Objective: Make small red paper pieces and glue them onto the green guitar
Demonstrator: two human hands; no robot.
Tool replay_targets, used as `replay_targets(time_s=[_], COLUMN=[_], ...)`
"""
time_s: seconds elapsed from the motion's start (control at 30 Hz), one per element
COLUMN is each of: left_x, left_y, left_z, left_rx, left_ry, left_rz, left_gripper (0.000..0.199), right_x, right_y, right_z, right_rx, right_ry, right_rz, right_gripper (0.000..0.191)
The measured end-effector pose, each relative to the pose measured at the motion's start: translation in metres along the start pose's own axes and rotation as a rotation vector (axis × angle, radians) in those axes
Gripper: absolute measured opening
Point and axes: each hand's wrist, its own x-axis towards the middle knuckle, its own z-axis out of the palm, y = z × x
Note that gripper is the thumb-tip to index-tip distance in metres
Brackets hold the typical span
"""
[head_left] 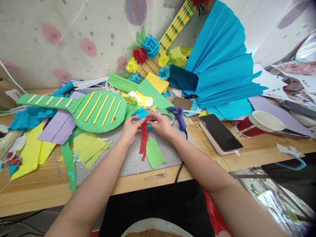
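A red paper strip (143,141) hangs down between my hands above the grey cutting mat (128,163). My left hand (132,129) pinches its upper end from the left, and my right hand (159,124) pinches it from the right, the fingertips meeting. The strip's lower end is split into two tails. Beside it on the mat lies a green paper piece (154,153). Behind my fingers is blue paper (141,113), partly covered. A roll of tape (170,118) sits just past my right hand.
A blue glue gun (179,116) with a black cord lies to the right, near a phone (220,132) and a paper cup (258,124). A green paper guitar shape (100,112) lies left. Behind stand a flowered yellow guitar (170,33) and a blue fan-shaped paper (222,56).
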Motion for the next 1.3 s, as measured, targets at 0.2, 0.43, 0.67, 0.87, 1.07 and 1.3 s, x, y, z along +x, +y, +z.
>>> replay_targets(time_s=[0.2, 0.43, 0.67, 0.87, 1.07, 1.3], left_x=[-0.001, 0.0, 0.0, 0.004, 0.0, -0.001], left_y=[0.001, -0.002, -0.003, -0.001, -0.001, 0.0], left_z=[-0.002, -0.001, -0.001, -0.011, -0.015, -0.012], left_rx=[-0.012, -0.022, 0.026, 0.333, 0.674, 0.744], left_ry=[-0.041, -0.021, -0.033, -0.001, -0.151, -0.13], left_rz=[0.02, 0.083, 0.089, 0.392, 0.576, 0.597], left_gripper=[0.04, 0.043, 0.04, 0.016, 0.015, 0.013], right_x=[-0.001, 0.002, 0.003, 0.002, 0.001, 0.002], right_y=[-0.001, 0.006, 0.007, 0.01, 0.006, 0.01], right_z=[-0.001, 0.002, 0.002, -0.005, -0.006, -0.004], right_rx=[0.048, 0.21, 0.167, 0.169, 0.117, 0.156], right_ry=[-0.035, -0.022, -0.014, -0.112, -0.119, -0.086], right_rz=[0.008, 0.012, 0.058, 0.089, 0.092, 0.115], right_gripper=[0.026, 0.029, 0.023, 0.03, 0.028, 0.028])
